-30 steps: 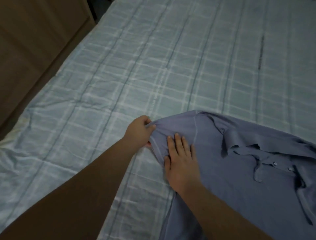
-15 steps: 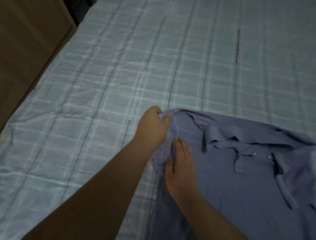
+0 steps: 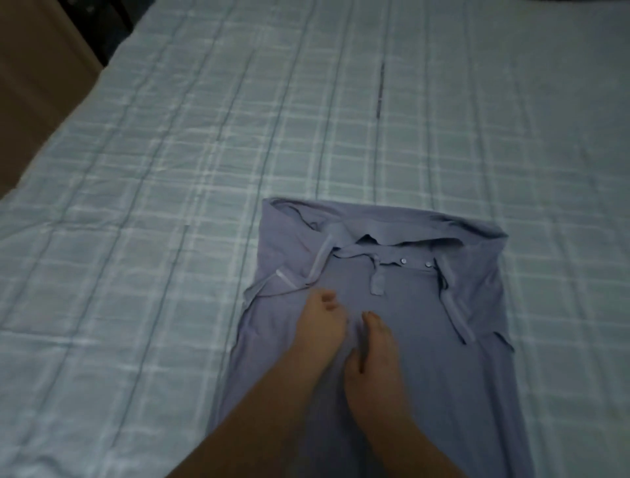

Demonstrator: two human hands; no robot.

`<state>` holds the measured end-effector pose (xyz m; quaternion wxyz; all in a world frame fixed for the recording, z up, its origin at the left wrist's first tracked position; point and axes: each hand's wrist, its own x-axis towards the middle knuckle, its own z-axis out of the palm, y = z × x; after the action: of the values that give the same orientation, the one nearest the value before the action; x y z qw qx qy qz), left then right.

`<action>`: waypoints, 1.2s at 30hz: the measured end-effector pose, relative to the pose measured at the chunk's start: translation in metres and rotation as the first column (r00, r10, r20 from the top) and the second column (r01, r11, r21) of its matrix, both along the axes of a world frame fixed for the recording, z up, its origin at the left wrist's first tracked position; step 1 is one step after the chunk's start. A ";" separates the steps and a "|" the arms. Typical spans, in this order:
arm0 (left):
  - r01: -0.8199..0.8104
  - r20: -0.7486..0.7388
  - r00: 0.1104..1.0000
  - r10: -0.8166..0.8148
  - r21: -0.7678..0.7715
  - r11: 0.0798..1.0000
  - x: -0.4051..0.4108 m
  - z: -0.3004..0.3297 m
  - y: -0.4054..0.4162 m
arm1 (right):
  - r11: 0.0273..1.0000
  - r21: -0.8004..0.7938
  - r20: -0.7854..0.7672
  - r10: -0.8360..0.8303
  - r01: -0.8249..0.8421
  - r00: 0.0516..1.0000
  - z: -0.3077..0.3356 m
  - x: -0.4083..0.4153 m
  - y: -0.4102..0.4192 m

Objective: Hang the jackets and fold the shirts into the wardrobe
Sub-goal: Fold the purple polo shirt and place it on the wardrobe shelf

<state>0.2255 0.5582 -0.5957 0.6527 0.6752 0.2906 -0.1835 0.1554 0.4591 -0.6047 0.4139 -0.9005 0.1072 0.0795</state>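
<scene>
A blue-grey polo shirt lies front up on the bed, collar and buttons away from me. Both of its sides are folded inward, so it forms a long narrow strip. My left hand rests on the folded left part, just below the turned-in sleeve hem, fingertips slightly bent and holding no fabric that I can make out. Beside it, my right hand lies flat on the shirt's chest with straight fingers. The two hands almost touch.
The bed carries a pale blue checked sheet that spreads wide to the left and beyond the shirt. A brown wooden wardrobe side stands along the bed's left edge. Something dark shows at the top right edge.
My left hand carried the shirt's left shoulder and sleeve over onto the body and let go. The shirt now lies straight and narrow, and the view has shifted right.
</scene>
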 end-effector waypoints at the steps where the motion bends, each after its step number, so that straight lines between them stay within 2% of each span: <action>1: -0.034 -0.001 0.999 0.034 0.006 0.999 -0.016 -0.001 0.000 | 1.000 0.003 0.007 0.015 -0.015 1.000 0.000 -0.008 -0.007; 3: -0.066 0.007 0.998 0.066 0.028 0.997 -0.047 0.005 0.000 | 0.998 -0.022 0.035 0.061 -0.060 0.998 -0.001 -0.021 -0.022; 8: 0.055 0.044 0.997 -0.066 0.223 0.973 -0.138 0.017 0.003 | 0.981 -0.097 0.048 0.171 -0.166 0.984 0.001 -0.072 -0.077; 12: 0.217 0.017 0.968 -0.251 0.449 0.867 -0.218 0.003 0.010 | 0.900 -0.233 -0.014 0.376 -0.368 0.927 -0.006 -0.140 -0.121; 15: 0.330 -0.034 0.930 -0.365 0.509 0.795 -0.264 0.000 0.010 | 0.844 -0.307 -0.038 0.450 -0.439 0.892 -0.009 -0.189 -0.142; 18: 0.381 -0.047 0.907 -0.419 0.515 0.767 -0.297 0.001 0.008 | 0.827 -0.344 -0.068 0.450 -0.444 0.890 -0.012 -0.237 -0.155; 20: 0.410 -0.051 0.880 -0.472 0.581 0.703 -0.313 0.003 0.015 | 0.828 -0.385 -0.055 0.420 -0.408 0.906 -0.012 -0.261 -0.164; 23: 0.413 -0.078 0.827 -0.556 0.755 0.509 -0.338 0.006 0.047 | 0.824 -0.482 -0.059 0.307 -0.296 0.950 -0.002 -0.284 -0.179; 26: 0.418 -0.198 0.830 -0.522 0.840 0.345 -0.356 -0.001 0.091 | 0.843 -0.527 -0.059 0.083 -0.102 0.995 0.006 -0.295 -0.197; 27: 0.412 -0.218 0.854 -0.472 0.838 0.359 -0.360 -0.001 0.101 | 0.866 -0.500 -0.060 -0.012 -0.019 0.998 0.007 -0.296 -0.202; 29: 0.343 -0.220 0.933 -0.285 0.781 0.521 -0.362 0.004 0.110 | 0.928 -0.344 -0.101 -0.189 0.144 0.977 0.013 -0.293 -0.210; 30: 0.295 -0.233 0.955 -0.181 0.745 0.598 -0.360 0.008 0.109 | 0.932 -0.263 -0.159 -0.298 0.250 0.941 0.015 -0.291 -0.213; 32: 0.235 -0.296 0.954 -0.036 0.669 0.705 -0.361 0.014 0.109 | 0.890 -0.215 -0.331 -0.453 0.402 0.828 0.017 -0.290 -0.219; 34: 0.193 -0.338 0.941 0.015 0.572 0.797 -0.361 0.015 0.112 | 0.877 -0.205 -0.433 -0.479 0.434 0.764 0.018 -0.290 -0.226; 36: 0.164 -0.348 0.937 0.029 0.512 0.843 -0.361 0.019 0.119 | 0.882 -0.172 -0.475 -0.464 0.438 0.748 0.025 -0.290 -0.232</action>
<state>-0.1359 0.6776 -0.5766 0.3716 0.7974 0.4144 -0.2331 -0.1347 0.2274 -0.5795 0.3557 -0.8052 0.4272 0.2064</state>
